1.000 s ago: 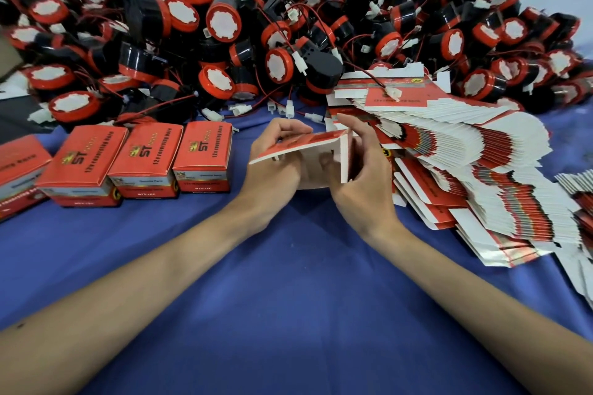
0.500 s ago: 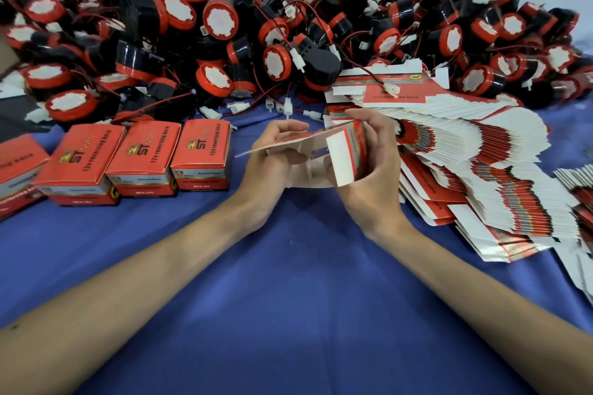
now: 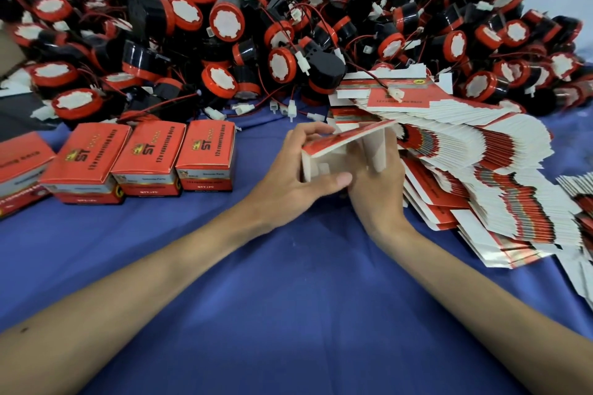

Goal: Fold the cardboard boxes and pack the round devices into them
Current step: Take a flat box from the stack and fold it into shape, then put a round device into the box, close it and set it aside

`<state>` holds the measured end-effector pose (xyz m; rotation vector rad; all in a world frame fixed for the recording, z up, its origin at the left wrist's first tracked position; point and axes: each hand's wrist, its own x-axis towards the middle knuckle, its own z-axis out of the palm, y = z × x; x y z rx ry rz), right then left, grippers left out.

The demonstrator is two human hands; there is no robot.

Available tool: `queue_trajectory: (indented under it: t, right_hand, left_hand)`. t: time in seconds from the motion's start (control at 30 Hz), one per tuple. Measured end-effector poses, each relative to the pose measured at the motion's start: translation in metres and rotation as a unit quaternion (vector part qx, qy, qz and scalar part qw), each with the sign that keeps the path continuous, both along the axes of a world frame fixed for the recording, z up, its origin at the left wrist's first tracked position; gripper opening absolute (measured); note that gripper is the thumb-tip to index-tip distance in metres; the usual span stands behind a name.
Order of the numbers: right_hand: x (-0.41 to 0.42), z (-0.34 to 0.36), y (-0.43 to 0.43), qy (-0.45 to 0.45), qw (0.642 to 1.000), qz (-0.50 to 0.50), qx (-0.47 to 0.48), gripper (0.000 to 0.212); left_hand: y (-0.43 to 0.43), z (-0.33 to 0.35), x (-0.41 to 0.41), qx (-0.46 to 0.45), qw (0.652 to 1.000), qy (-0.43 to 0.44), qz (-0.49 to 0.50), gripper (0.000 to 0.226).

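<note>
At the left of the blue-covered bench (image 3: 288, 314), closed red boxes (image 3: 147, 163) stand side by side in a row. Behind them, a heap of round devices (image 3: 224, 22), black with red rims and trailing wires, fills the whole back. In the middle, just above the cloth, the left hand (image 3: 288, 183) grips the left end of a half-folded box (image 3: 330, 157), its fingers curled over the red top and its thumb under the open white end. The right hand (image 3: 378, 192) holds the right side, fingers curled around a white flap. Just right of it, a fanned stack of flat boxes (image 3: 481, 163) lies on the bench.
</note>
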<state>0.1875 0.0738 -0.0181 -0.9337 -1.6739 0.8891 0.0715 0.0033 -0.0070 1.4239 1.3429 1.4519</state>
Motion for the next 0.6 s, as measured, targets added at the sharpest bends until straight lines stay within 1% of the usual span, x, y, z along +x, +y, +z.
queue_trajectory:
  t: [0.07, 0.1, 0.13, 0.17, 0.2, 0.23, 0.27, 0.3, 0.33, 0.37, 0.4, 0.43, 0.47, 0.5, 0.53, 0.57, 0.6]
  right_hand:
    - [0.002, -0.001, 0.005, -0.003, 0.999, -0.014, -0.047, 0.016]
    - [0.002, 0.001, 0.007, -0.013, 0.998, -0.017, -0.066, 0.015]
    - [0.000, 0.004, 0.008, -0.018, 0.996, -0.008, -0.085, 0.017]
    - [-0.001, 0.008, 0.009, -0.019, 0.993, 0.018, -0.112, 0.021]
    - [-0.002, 0.015, 0.011, -0.022, 0.988, 0.055, -0.143, 0.024]
    - [-0.003, 0.021, 0.014, -0.030, 0.980, 0.095, -0.174, 0.025]
    - [-0.001, 0.029, 0.016, -0.044, 0.971, 0.134, -0.194, 0.029]
    - [-0.001, 0.036, 0.018, -0.067, 0.963, 0.167, -0.199, 0.040]
    - [-0.002, 0.042, 0.021, -0.090, 0.960, 0.186, -0.187, 0.056]
    - [-0.006, 0.046, 0.024, -0.088, 0.964, 0.183, -0.173, 0.071]
    - [-0.013, 0.050, 0.028, -0.061, 0.970, 0.163, -0.169, 0.080]
    - [-0.023, 0.054, 0.035, -0.022, 0.976, 0.131, -0.172, 0.080]
    - [-0.034, 0.057, 0.045, -0.001, 0.984, 0.091, -0.153, 0.070]
    - [-0.045, 0.058, 0.056, -0.022, 0.993, 0.047, -0.104, 0.053]
    - [-0.056, 0.060, 0.070, -0.084, 0.995, 0.018, -0.040, 0.037]
    - [-0.067, 0.062, 0.084, -0.168, 0.985, 0.019, 0.016, 0.036]
    - [-0.077, 0.062, 0.098, -0.262, 0.962, 0.034, 0.064, 0.050]
  left_hand:
    - [-0.002, -0.001, 0.001, 0.003, 0.999, 0.021, -0.032, 0.070]
    - [-0.003, -0.002, 0.002, 0.018, 0.998, 0.044, -0.030, 0.076]
    - [-0.003, -0.003, 0.001, 0.045, 0.995, 0.085, -0.019, 0.083]
    - [-0.001, -0.005, -0.001, 0.074, 0.987, 0.146, -0.002, 0.090]
    - [0.001, -0.007, -0.003, 0.094, 0.978, 0.187, 0.014, 0.096]
    - [0.002, -0.007, -0.005, 0.094, 0.976, 0.196, 0.029, 0.097]
    - [0.004, -0.006, -0.009, 0.083, 0.983, 0.155, 0.047, 0.092]
    - [0.007, -0.006, -0.014, 0.075, 0.988, 0.107, 0.077, 0.085]
    - [0.011, -0.005, -0.020, 0.069, 0.988, 0.063, 0.120, 0.077]
    - [0.014, -0.003, -0.025, 0.054, 0.983, 0.035, 0.173, 0.072]
    - [0.016, -0.001, -0.029, 0.028, 0.975, 0.007, 0.219, 0.068]
    - [0.018, 0.001, -0.031, 0.002, 0.966, -0.014, 0.256, 0.064]
    - [0.020, 0.001, -0.032, -0.015, 0.959, -0.026, 0.281, 0.059]
    - [0.021, 0.001, -0.033, -0.021, 0.955, -0.030, 0.296, 0.056]
    - [0.021, -0.001, -0.032, -0.019, 0.952, -0.030, 0.303, 0.054]
    - [0.020, -0.001, -0.032, -0.015, 0.951, -0.030, 0.307, 0.055]
    - [0.019, -0.002, -0.032, -0.013, 0.950, -0.029, 0.312, 0.058]
